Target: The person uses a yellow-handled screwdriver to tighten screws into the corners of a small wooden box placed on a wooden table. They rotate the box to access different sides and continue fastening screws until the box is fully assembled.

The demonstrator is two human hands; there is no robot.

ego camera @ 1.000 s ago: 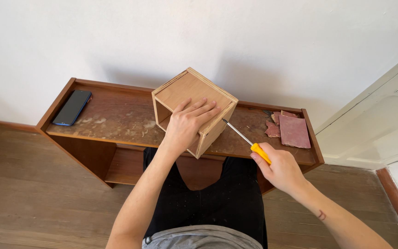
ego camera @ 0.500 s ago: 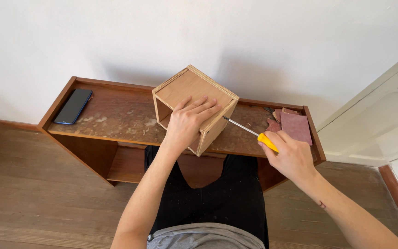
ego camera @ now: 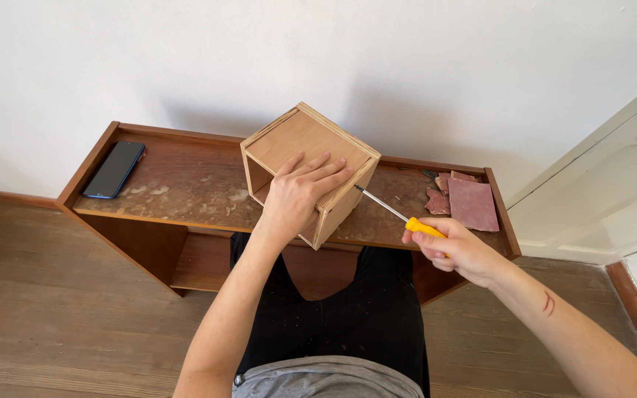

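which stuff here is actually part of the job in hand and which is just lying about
In use:
- wooden box, steadied by the left hand
- yellow-handled screwdriver, held in the right hand, tip at the box's side

Lying about:
- phone on the left of the shelf unit
- sandpaper pieces on the right

A low wooden shelf (ego camera: 186, 193) carries a phone (ego camera: 114, 169), wooden box (ego camera: 307, 144) and sandpaper (ego camera: 472, 203).

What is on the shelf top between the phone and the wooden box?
In the head view, nothing stands between the phone and the wooden box: only the worn shelf top with pale scuffed patches. The left hand rests on the box.
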